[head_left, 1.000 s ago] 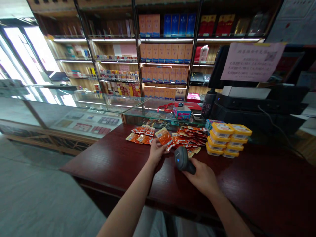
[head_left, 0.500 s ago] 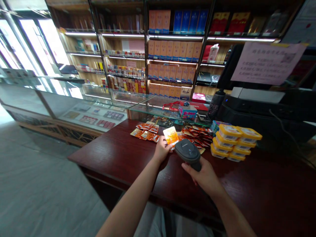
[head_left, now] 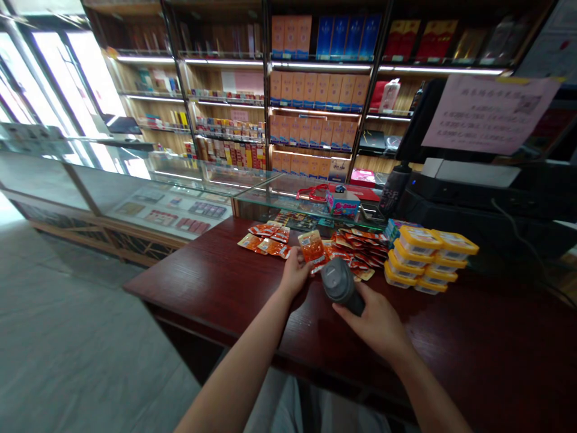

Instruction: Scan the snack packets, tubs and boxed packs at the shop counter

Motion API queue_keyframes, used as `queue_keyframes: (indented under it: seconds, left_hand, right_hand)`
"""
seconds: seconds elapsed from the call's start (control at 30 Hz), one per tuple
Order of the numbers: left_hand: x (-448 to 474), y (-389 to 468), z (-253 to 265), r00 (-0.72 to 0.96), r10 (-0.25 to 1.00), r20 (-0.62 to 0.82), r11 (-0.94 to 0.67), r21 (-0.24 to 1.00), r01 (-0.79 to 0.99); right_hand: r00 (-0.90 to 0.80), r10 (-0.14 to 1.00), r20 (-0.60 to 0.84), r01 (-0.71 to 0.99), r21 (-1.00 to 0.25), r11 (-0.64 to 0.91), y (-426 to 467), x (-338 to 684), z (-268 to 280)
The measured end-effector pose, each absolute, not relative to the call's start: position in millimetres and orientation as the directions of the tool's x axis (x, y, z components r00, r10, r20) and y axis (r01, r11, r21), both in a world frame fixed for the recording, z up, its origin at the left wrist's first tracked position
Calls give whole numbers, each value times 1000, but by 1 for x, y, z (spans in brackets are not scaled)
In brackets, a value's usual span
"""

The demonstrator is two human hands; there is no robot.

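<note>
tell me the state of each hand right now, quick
Left hand: closed, holding an orange packet.
Right hand: closed, holding a dark handheld scanner by its handle.

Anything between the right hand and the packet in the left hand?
Only the scanner, gripped in the right hand; its head points toward the packet in the left hand. Nothing else visible stands between. The packet pile lies to the right of the held packet, beyond the scanner.
</note>
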State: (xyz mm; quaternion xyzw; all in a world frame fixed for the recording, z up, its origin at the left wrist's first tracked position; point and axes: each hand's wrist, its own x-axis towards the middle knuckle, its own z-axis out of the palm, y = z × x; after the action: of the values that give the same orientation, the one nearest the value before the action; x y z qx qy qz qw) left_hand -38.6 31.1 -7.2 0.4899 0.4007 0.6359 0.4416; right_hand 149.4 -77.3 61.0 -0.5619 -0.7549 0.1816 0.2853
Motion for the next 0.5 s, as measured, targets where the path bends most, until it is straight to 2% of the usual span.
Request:
queue_keyframes:
  seconds: [0.1, 0.2, 0.4, 0.5]
  left_hand:
    - [-40, 35, -13, -136, 943, 305, -324, 933, -156]
    - [-42, 38, -17, -157, 938, 308, -331, 932, -148]
    - [-43, 36, -13, -196, 956, 219, -261, 939, -225]
    - [-44, 35, -9, -288, 937, 196, -267, 935, -235]
  right_hand:
    - [-212, 961, 179, 920, -295, 258, -77, 154, 53]
    - [-266, 944, 196, 943, -149, 297, -76, 156, 40]
    - [-308, 923, 230, 926, -151, 346, -77, 158, 29]
    - [-314, 922, 227, 921, -164, 354, -78, 158, 29]
